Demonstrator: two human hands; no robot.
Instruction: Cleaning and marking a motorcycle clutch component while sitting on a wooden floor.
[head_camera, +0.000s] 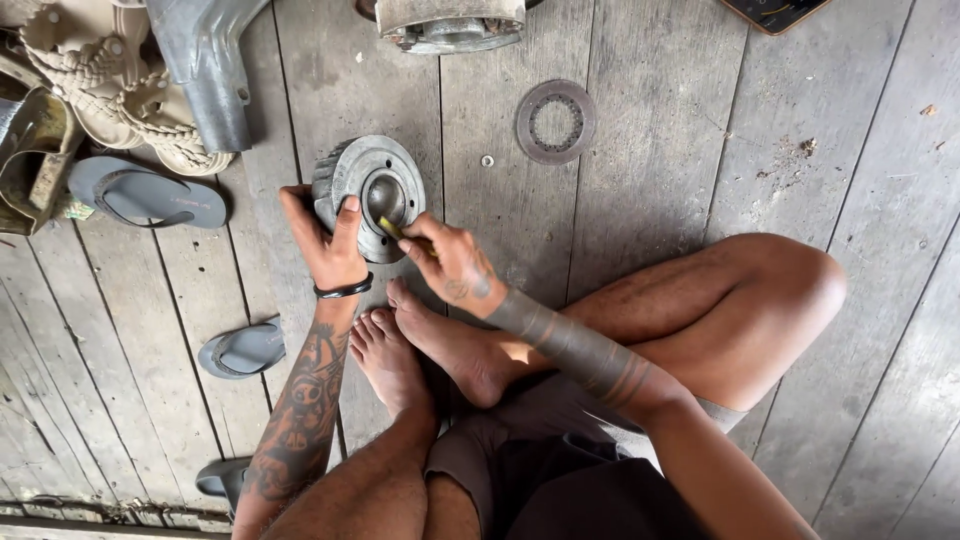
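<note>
— On the plank floor, between the feet and the top of the view, what sits there?

— A round grey metal hub, tipped on its edge so its open face looks up at the camera. It rests on the boards just ahead of the bare toes.

— Who has hold of it?

— The left hand clasps its left rim, thumb laid over the front face, fingers wrapped behind. A black band circles that wrist.

— And the other hand?

— The right hand is pinched tight on a small yellowish tool. The tool's tip pokes into the hub's central hollow. What sort of tool it is, I cannot tell; most of it is hidden in the fingers.

— Anything lying near?

— A flat toothed ring lies on the boards up and to the right of the hub, well apart from it, with a tiny washer between them. A heavier metal part sits at the top edge. To the left, a grey bent pipe lies over some woven tan sandals, and a grey flip-flop lies below them. Another flip-flop lies beside the left forearm.
</note>
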